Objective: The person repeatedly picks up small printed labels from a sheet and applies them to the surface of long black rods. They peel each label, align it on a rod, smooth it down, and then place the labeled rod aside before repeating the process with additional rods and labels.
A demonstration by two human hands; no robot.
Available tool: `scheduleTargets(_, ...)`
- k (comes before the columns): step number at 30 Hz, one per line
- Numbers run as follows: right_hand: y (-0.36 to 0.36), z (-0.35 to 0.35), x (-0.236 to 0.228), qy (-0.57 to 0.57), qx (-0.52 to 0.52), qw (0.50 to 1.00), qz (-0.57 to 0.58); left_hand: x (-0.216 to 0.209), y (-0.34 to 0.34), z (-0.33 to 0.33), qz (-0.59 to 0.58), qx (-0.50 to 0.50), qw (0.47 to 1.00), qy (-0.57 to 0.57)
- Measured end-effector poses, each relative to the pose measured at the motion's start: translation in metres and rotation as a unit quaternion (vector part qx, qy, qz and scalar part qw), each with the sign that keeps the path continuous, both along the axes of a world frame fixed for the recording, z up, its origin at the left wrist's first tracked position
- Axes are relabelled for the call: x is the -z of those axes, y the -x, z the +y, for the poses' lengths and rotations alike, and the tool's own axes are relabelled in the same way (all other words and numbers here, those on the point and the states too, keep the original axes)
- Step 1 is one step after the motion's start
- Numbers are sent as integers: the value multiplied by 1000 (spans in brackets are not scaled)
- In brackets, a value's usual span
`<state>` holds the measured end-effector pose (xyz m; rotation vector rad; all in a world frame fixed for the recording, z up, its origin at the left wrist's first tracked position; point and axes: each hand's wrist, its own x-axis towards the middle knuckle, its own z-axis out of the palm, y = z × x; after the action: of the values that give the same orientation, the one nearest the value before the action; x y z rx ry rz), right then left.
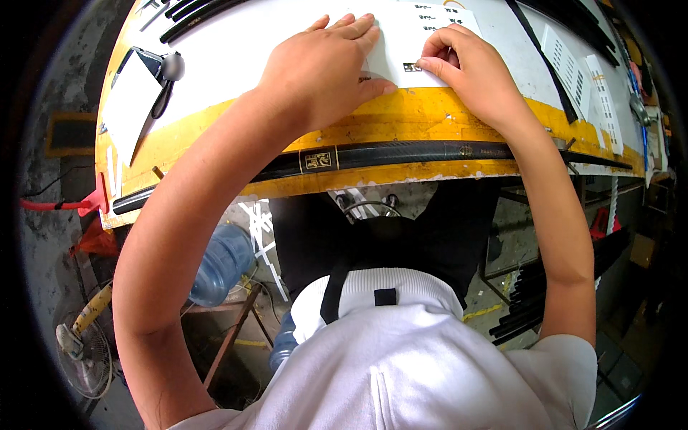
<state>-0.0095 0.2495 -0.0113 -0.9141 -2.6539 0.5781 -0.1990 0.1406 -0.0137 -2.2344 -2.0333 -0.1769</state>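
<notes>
My left hand lies flat with its fingers stretched out across the left part of a white sticker sheet. Rows of small dark printed marks run along this sheet. At its near edge is a small black label. The thumb and bent fingers of my right hand pinch at the right end of that label. Whether it has come off the backing, I cannot tell. Nearer to me, a long glossy black rod lies along the yellow table edge, passing under both forearms. It bears a gold-framed label.
Black rods lie at the far left, above a white paper piece and a black strap. On the right are a black strip and printed sheets. Below stand a blue water jug and a fan.
</notes>
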Motion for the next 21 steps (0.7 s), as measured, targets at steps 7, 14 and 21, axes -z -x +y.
scheduleTargets(7,-4,-3,2,22,-11,999,24,-1,1,0,-2,11,1000,2)
scheduleTargets(14,-14,-8,-13,232,-2,967,103,-5,1,2,-12,13,999,28)
scheduleTargets(21,-25,-29,-38,402,-40,888,220,6,5,3,-33,34,999,20)
